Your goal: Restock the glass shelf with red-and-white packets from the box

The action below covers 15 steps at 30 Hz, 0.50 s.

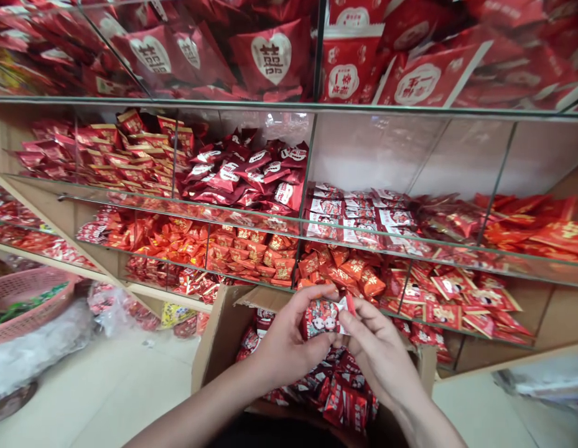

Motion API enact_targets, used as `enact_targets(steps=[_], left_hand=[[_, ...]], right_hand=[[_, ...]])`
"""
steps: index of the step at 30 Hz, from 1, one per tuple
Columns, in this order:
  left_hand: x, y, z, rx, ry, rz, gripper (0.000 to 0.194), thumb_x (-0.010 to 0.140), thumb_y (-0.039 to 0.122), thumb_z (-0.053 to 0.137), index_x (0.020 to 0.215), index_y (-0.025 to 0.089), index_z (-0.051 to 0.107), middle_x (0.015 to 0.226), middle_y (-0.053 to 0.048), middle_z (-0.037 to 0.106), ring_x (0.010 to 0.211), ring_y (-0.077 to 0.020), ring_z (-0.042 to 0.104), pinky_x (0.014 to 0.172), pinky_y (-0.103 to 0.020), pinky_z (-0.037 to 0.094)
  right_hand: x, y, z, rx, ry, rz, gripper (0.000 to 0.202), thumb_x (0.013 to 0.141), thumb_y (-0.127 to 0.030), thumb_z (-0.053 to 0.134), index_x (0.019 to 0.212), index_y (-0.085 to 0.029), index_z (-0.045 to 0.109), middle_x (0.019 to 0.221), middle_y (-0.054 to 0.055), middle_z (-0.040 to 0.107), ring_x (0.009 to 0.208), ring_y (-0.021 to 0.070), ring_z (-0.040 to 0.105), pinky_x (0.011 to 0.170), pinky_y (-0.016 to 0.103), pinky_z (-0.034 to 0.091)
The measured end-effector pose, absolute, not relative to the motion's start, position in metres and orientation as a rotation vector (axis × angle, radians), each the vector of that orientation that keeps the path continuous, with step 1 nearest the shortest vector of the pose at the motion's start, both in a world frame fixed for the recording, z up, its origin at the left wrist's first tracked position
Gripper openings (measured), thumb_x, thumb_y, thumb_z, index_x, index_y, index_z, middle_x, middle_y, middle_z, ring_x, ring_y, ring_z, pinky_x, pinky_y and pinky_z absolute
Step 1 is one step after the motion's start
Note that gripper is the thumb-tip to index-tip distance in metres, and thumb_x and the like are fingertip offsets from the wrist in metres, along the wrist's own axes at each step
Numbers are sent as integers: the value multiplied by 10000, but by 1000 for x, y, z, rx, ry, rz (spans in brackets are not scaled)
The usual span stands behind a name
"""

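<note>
My left hand [284,339] and my right hand [379,351] meet over an open cardboard box [214,339] and together hold one small red candy packet [322,316] printed with white figures. The left fingers wrap its left side; the right fingertips pinch its right end. Below the hands the box holds several more red wrapped packets [344,398]. Right behind the hands runs the lowest glass shelf of red sweets [354,270].
Glass display shelves [316,112] divided into compartments hold piles of red wrapped candies; one upper right compartment [410,155] looks bare. A pink basket [27,298] and clear plastic bags [32,354] stand at the left. Pale floor [106,392] lies beside the box.
</note>
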<state>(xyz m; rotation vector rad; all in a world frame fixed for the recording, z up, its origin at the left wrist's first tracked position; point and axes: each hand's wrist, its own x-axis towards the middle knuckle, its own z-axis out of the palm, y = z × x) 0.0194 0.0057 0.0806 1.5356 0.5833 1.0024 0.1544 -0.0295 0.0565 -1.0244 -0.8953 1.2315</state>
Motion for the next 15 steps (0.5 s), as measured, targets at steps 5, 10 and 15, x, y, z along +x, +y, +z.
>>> enact_targets(steps=[5,10,15], left_hand=[[22,9,75,1286,630,998,468,665,167,642,1086,228,444,950,-16,553,886,-147,529,826,-304,409],[20,14,68,1225,668,1018,442,645,177,673,1042,240,489,856,14,569,730,-101,526,703,-233,422],[19,12,58,1118,694,1018,471,601,186,715,1023,267,524,727,61,549,626,-59,503,596,-165,414]], right_hand=[[156,-27,48,-1116,-1019,992,133,717,-303,604,782,-196,560,704,-8,565,613,106,489,561,218,419],[151,-28,42,-1176,-1089,966,233,738,-344,567,928,-208,572,810,32,613,725,155,547,647,257,449],[144,-26,43,-1174,-1070,862,171,738,-359,554,712,-191,572,685,0,563,631,129,507,598,229,421]])
